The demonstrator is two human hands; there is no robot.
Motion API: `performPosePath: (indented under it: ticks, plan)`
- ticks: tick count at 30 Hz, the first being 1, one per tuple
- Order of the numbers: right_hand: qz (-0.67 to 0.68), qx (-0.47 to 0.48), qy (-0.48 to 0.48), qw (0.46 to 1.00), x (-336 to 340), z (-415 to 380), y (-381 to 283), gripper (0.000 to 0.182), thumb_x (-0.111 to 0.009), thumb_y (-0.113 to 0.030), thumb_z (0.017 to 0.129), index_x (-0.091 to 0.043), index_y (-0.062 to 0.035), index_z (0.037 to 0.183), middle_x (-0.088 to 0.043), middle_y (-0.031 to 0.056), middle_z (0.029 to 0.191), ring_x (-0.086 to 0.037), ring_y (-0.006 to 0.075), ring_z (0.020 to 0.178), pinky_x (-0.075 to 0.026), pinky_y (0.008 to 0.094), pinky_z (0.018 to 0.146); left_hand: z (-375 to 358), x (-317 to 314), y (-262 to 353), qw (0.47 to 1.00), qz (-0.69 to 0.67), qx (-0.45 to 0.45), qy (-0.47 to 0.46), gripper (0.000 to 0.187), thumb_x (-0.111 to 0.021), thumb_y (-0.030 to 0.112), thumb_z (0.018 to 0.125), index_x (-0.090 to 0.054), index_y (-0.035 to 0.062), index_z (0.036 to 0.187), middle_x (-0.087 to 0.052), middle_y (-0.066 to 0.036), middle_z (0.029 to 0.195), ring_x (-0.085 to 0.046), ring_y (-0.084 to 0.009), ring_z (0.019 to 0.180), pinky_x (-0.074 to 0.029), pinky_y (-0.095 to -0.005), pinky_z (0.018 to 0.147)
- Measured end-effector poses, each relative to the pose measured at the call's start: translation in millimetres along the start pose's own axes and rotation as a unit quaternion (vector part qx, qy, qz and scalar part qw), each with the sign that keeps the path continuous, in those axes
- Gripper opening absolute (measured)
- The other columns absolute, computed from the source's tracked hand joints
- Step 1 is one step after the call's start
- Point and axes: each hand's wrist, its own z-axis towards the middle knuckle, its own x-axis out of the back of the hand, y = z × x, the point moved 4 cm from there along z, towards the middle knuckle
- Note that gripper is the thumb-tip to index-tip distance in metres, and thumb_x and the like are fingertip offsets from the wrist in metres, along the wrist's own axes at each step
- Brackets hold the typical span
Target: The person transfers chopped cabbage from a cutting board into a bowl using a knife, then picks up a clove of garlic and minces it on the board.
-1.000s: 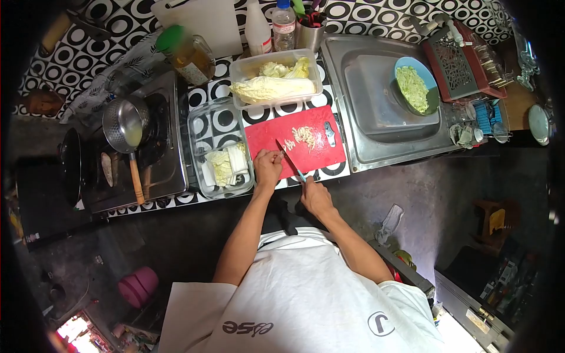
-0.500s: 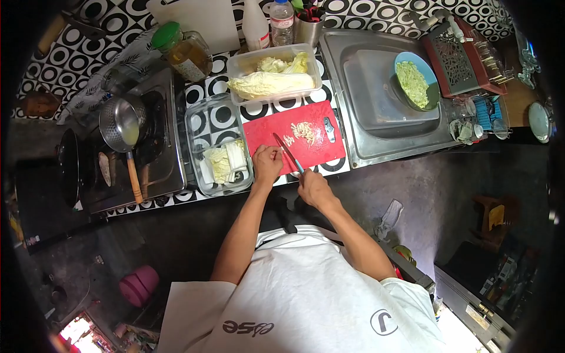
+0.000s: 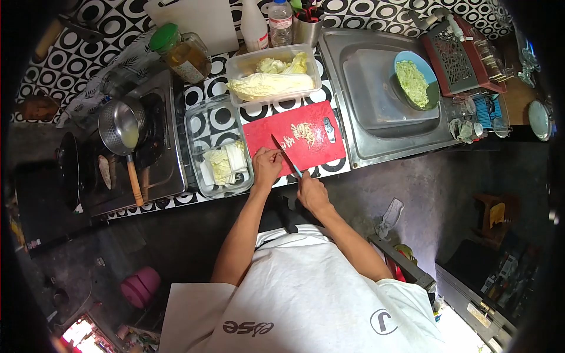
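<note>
My right hand (image 3: 312, 193) is wrapped round the light-blue handle of a knife (image 3: 286, 155), its dark blade slanting up and left over the red cutting board (image 3: 262, 130). Close to the left side of that blade, the fingers of my left hand (image 3: 267, 164) are bent together on the board. They seem to press on a small pale piece that I cannot make out. Small pale chopped pieces (image 3: 302, 134) lie in a pile near the board's handle hole, with a few more beside the blade.
Left of the board, a clear container (image 3: 194, 132) holds cabbage pieces. Behind stands another container (image 3: 235, 66) with napa cabbage. A bowl of shredded greens (image 3: 436, 88) sits at the sink (image 3: 353, 150). A saucepan (image 3: 112, 123) rests on the stove, handle towards me.
The knife and my right hand have shifted slightly left and down. More small pieces lie beside the blade. My left hand has barely moved.
</note>
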Motion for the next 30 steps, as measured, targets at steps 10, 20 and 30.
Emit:
performPosePath:
  ticks: [10, 20, 30]
  plan:
    - [-0.006, -0.006, -0.019, 1.0, 12, 1, -6, 0.025, -0.052, -0.017, 0.086, -0.049, 0.0052, 0.097, -0.062, 0.0299, 0.081, -0.061, 0.0464, 0.081, -0.049, 0.053, 0.074, 1, 3, 1, 0.999, -0.003, 0.026, 0.028, 0.012, -0.069, 0.003, 0.07, -0.071, 0.0036, 0.082, -0.054, -0.01, 0.077, -0.054, -0.0196, 0.06, -0.047, -0.0303, 0.058]
    - [0.047, -0.021, -0.007, 0.999, 5, -9, -12, 0.028, -0.049, -0.02, 0.089, -0.05, 0.0069, 0.096, -0.06, 0.0332, 0.08, -0.058, 0.0511, 0.082, -0.046, 0.0554, 0.075, 1, 1, -3, 1.0, -0.004, 0.007, 0.03, 0.01, -0.069, 0.004, 0.069, -0.071, 0.0034, 0.079, -0.055, -0.01, 0.072, -0.055, -0.0209, 0.06, -0.046, -0.0319, 0.058]
    - [0.025, -0.009, 0.006, 1.0, -5, 5, -9, 0.026, -0.048, -0.02, 0.09, -0.048, 0.0048, 0.094, -0.06, 0.0323, 0.078, -0.058, 0.0507, 0.079, -0.046, 0.0564, 0.072, 0, 1, 1, 0.999, -0.027, 0.018, 0.021, 0.013, -0.067, 0.004, 0.068, -0.07, 0.0011, 0.08, -0.057, -0.01, 0.073, -0.057, -0.0205, 0.062, -0.047, -0.0306, 0.059]
